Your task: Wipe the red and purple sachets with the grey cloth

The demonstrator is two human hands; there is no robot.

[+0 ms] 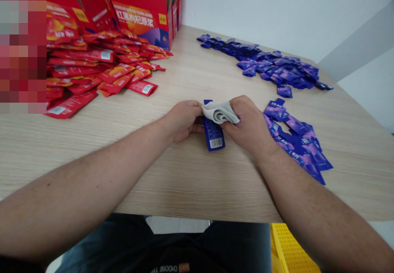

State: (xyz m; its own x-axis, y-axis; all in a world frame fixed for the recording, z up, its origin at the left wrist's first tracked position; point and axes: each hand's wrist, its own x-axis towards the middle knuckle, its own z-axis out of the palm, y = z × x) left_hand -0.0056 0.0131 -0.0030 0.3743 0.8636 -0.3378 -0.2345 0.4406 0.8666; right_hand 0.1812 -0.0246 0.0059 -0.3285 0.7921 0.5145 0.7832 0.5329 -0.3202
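Observation:
A blue sachet (213, 134) with a barcode lies lengthwise on the pale wood-grain table (172, 174), its top end poking out above a folded grey cloth (220, 113). My right hand (249, 127) grips the cloth and presses it across the sachet. My left hand (183, 121) comes in from the other side, its fingertips against the sachet's upper edge and the cloth's end. The middle of the sachet is hidden under the cloth.
Red sachets lie heaped at the back left (98, 67) before red cartons (138, 14). Blue-purple sachets lie spread at the back right (264, 61) and beside my right hand (295, 137). A yellow perforated crate (289, 250) sits below the table's near edge. A pixelated patch (21, 51) covers the far left.

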